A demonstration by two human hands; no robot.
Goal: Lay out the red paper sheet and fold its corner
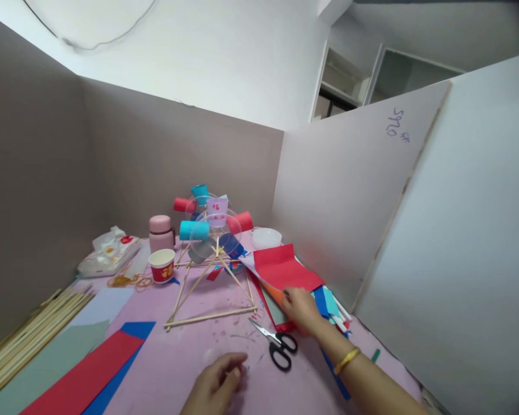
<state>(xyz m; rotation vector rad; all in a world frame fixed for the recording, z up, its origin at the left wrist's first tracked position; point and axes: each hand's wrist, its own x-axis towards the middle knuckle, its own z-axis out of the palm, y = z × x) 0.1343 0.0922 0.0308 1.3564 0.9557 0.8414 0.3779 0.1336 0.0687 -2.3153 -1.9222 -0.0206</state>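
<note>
My right hand point(301, 311) reaches into a pile of coloured paper, its fingers pinched at the edge of an orange sheet point(273, 293) under a creased red sheet point(285, 268). Low in the middle, my left hand point(218, 383) hovers near the table, loosely curled with thumb and fingers apart and nothing in it. Between the hands lie black-handled scissors point(277, 346), blades slightly parted. Behind them stands a small wheel model: a wooden stick frame point(211, 318) bearing clear discs point(216, 235) with blue cups point(194, 230), red cups point(241, 222) and a lilac cup point(217, 211) around them.
Left lie wooden sticks point(30, 340) beside red, grey and blue paper strips point(90, 369). A red-and-white paper cup point(162, 266), pink flask point(161, 233), rubber bands point(132, 281) and tissue pack point(110, 253) stand behind. A white bowl point(266, 238) sits at back. Partition boards point(341, 190) enclose the table.
</note>
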